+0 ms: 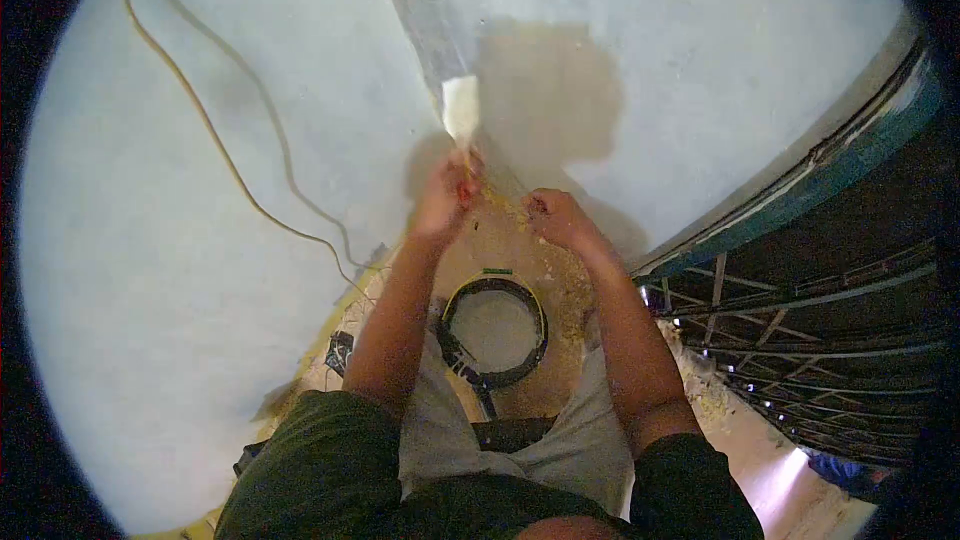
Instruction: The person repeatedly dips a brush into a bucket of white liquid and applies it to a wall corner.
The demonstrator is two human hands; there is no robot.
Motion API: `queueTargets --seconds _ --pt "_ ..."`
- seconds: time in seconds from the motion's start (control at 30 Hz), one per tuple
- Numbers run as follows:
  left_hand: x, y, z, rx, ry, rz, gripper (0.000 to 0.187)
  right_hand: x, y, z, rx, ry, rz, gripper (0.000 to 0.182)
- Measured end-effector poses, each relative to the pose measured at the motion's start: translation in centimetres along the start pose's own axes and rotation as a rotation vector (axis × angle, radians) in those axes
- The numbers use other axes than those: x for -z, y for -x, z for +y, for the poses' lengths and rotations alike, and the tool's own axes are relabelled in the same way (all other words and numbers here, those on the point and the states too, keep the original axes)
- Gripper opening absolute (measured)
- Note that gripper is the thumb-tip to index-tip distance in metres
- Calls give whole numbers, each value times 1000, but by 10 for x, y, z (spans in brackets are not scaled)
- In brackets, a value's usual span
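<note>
My left hand (pixel 450 196) is closed around the lower end of a white flat-ended tool (pixel 461 108). The tool points up along the corner where two pale walls meet. A bit of red shows in that hand; whether the tool is a brush or a scraper I cannot make out. Lower and to the right, my right hand (pixel 558 218) has its fingers curled near the other wall's foot. What it holds, if anything, is hidden. A grey, rougher strip (pixel 432 35) runs up the corner above the tool.
A thin yellowish cable (pixel 210 125) hangs down the left wall (pixel 150 290). Between my legs is a round black-rimmed thing (pixel 545 325) with a grey middle. Crumbs of debris (pixel 570 290) lie on the floor. At right stands a dark folding lattice gate (pixel 780 330).
</note>
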State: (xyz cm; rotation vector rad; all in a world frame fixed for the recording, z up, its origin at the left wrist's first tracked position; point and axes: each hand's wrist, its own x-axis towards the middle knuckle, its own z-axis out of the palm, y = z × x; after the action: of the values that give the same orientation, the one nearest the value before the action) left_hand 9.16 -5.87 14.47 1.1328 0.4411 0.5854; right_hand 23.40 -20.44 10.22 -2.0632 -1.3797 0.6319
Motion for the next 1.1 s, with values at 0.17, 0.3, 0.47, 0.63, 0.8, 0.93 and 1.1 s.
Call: queueTargets --seconds 0.17,0.3,0.47,0.63,0.8,0.93,1.1 --pt "19 28 -63 219 5 -21 29 -62 -18 -23 -172 -794 102 37" --pt "18 46 -35 267 -125 1 33 -89 -13 -44 -106 -592 252 32" --pt "69 13 -93 78 -652 61 43 -114 -28 -67 -145 -700 415 28" --pt "74 21 -2 54 -819 53 44 -124 -65 -84 -178 -723 520 23" --pt "117 7 -13 -113 -922 300 42 -97 -110 -114 16 -578 851 18" --pt "114 15 -5 -224 -761 282 36 -50 -147 -154 22 -640 880 20" --pt "103 20 21 -261 -504 135 32 -15 -182 -160 -2 -789 837 30"
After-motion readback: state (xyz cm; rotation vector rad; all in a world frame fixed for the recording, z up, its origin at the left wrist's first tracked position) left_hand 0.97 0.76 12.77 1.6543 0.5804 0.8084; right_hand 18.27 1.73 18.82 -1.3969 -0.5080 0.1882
